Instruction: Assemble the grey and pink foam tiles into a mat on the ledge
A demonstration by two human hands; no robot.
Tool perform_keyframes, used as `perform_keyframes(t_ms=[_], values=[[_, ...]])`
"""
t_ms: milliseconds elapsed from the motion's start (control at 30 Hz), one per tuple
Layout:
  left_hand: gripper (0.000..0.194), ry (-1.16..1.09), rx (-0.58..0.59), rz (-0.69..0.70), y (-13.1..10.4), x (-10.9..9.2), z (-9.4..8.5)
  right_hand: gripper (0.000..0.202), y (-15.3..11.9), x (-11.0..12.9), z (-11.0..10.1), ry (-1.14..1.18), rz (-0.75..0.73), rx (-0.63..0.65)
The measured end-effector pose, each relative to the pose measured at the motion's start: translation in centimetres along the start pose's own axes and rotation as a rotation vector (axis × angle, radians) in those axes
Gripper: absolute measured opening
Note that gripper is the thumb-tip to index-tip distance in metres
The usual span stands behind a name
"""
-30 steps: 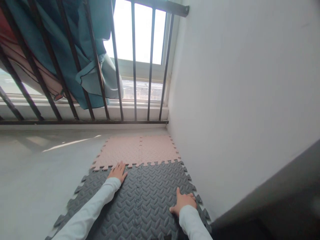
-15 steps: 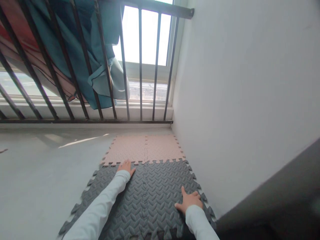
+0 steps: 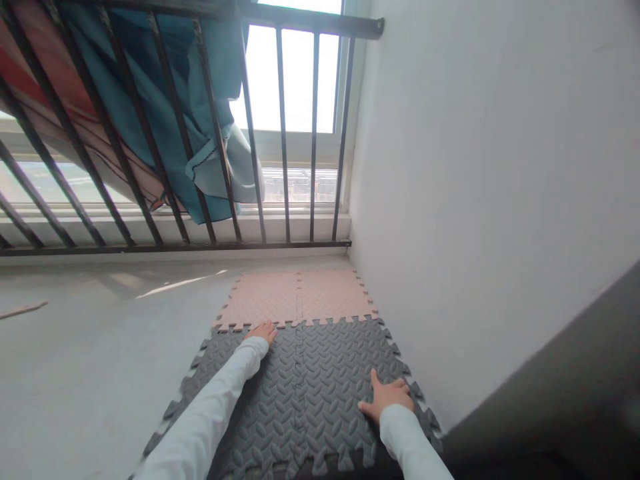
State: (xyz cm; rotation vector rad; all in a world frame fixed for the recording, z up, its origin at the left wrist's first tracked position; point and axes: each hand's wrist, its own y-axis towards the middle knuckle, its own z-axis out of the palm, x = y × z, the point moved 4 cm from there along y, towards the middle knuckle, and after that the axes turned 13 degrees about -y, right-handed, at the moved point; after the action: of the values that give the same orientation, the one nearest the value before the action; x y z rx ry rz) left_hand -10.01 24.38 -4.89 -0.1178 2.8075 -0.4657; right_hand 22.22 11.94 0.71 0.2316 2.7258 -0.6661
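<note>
Two black foam mat tiles (image 3: 330,380) with a raised tread pattern lie side by side on the floor, their toothed edges meeting along a middle seam. Beyond them, two pink foam mat tiles (image 3: 265,297) adjoin along a toothed seam. My left hand (image 3: 263,331) rests flat near that seam, over the far part of the left black tile, fingers out and holding nothing. Near the right edge of the right black tile, my right hand (image 3: 389,398) is spread with its thumb and fingers apart. Whether its fingertips press on the tile is hard to tell.
A white wall (image 3: 475,187) rises close along the mats' right side. Dark metal railing (image 3: 285,133) spans the window ahead, with teal and pink cloth (image 3: 175,133) hanging behind it. Grey floor (image 3: 100,373) extends left, with a thin strip (image 3: 23,310) on it.
The view has shifted slightly left, so everything appears a little further right. My left thumb, earlier stretched out to the side, now lies closer to the fingers. My right hand keeps its spread pose.
</note>
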Motion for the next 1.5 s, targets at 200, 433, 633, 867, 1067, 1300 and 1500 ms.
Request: perform_keyframes(t_ms=[200, 433, 633, 867, 1067, 1300, 1500], values=[[0.057, -0.03, -0.007, -0.013, -1.1, -0.5, -0.3, 0.078, -0.2, 0.0, -0.1, -0.024, 0.008, 0.001], [0.056, -0.073, -0.025, -0.123, -2.1, -2.5, -0.2, 0.078, -0.4, 0.0, -0.3, -0.015, -0.006, -0.005], [0.053, -0.094, -0.049, -0.191, -2.3, -3.8, -0.1, 0.074, -0.4, 0.0, 0.0, -0.029, 0.003, -0.021], [0.059, 0.025, -0.177, -0.177, -2.3, -0.7, -1.3, 0.075, -0.4, 0.0, -0.1, -0.01, -0.01, 0.006], [0.057, -0.014, -0.264, -0.369, -2.2, 6.5, -3.0, 0.075, -0.2, 0.0, 0.0, -0.001, -0.003, 0.001], [0.058, -0.037, -0.238, -0.362, -0.6, 8.5, -2.7, 0.079, -0.3, 0.1, 0.1, 0.0, 0.022, 0.01], [0.06, -0.052, -0.264, -0.362, 1.2, 9.5, -2.6, 0.081, -0.4, 0.1, -0.2, 0.007, 0.029, 0.038]])
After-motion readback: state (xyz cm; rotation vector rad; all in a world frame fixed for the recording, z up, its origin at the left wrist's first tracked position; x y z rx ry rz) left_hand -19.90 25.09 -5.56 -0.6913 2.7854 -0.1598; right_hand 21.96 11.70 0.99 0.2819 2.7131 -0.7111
